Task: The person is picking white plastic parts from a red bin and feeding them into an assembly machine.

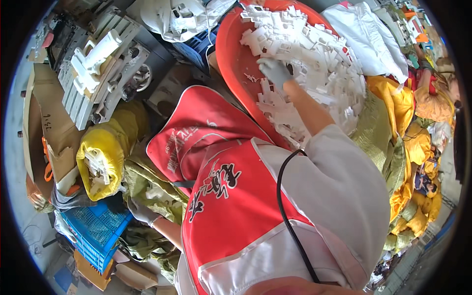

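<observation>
My right hand (275, 72), in a grey glove, is over the left part of a large red tub (227, 54) heaped with small white moulded plastic parts (314, 54). Its fingers are curled together beside the parts, and what they hold, if anything, is hidden. Low on the left, my left hand (142, 212), also gloved in grey, has its fingers stretched out along an olive-green woven sack (140, 177). That sack has white parts inside. Right beside this hand stands a blue plastic crate (98, 223).
A yellow sack (86, 147) of white parts stands at left, beside a cardboard box (54, 113). Behind it, a larger white moulded piece (96, 59) lies on a slatted metal fixture (73, 105). Yellow sacks (393, 108) line the right, where other people work.
</observation>
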Tool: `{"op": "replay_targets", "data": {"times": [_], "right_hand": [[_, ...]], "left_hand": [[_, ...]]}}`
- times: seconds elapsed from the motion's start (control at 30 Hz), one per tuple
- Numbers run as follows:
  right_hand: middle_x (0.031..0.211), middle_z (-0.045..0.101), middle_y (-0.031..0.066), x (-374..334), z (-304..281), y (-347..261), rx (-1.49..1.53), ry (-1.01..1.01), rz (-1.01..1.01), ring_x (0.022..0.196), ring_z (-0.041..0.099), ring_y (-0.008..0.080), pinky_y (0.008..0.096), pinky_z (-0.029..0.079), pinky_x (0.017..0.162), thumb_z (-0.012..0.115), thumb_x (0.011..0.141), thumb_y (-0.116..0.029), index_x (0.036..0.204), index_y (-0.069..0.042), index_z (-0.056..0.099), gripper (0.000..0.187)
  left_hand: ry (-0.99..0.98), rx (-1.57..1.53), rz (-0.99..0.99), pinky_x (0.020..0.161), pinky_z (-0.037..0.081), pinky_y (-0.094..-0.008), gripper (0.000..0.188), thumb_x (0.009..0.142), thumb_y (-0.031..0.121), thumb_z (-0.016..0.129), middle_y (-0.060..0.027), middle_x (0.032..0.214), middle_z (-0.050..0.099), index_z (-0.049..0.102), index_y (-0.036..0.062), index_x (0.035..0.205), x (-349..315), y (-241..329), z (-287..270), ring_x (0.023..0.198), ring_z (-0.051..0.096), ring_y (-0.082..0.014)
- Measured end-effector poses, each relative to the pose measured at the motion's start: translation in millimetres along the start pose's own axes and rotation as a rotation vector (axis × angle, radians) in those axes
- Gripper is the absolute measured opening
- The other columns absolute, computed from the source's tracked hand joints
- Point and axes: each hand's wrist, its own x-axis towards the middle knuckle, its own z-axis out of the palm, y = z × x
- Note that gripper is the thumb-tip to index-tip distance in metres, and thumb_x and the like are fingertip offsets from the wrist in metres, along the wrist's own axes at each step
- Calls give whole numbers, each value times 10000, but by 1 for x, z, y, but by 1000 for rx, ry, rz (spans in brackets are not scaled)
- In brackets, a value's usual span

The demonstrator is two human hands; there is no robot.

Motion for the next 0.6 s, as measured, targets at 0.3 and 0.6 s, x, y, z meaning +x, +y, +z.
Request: {"op": "replay_targets", "data": {"times": [0.3, 0.6], "right_hand": [[1286, 473, 171, 94, 36, 68, -306, -73, 185, 1136, 495, 340, 396, 427, 934, 574, 813, -263, 1249, -146, 484, 460], [1252, 471, 128, 73, 65, 30, -498, -53, 296, 1142, 488, 322, 418, 418, 936, 630, 770, -319, 1217, -209, 470, 487]], "left_hand": [[-356, 97, 221, 817, 471, -279, 277, 917, 169, 535, -96, 1046, 649, 611, -38, 1084, -27, 54, 35, 913, 601, -160], [-392, 1, 116, 794, 477, -259, 269, 916, 135, 530, -90, 1016, 649, 590, -50, 1103, -30, 43, 28, 877, 601, -134]]}}
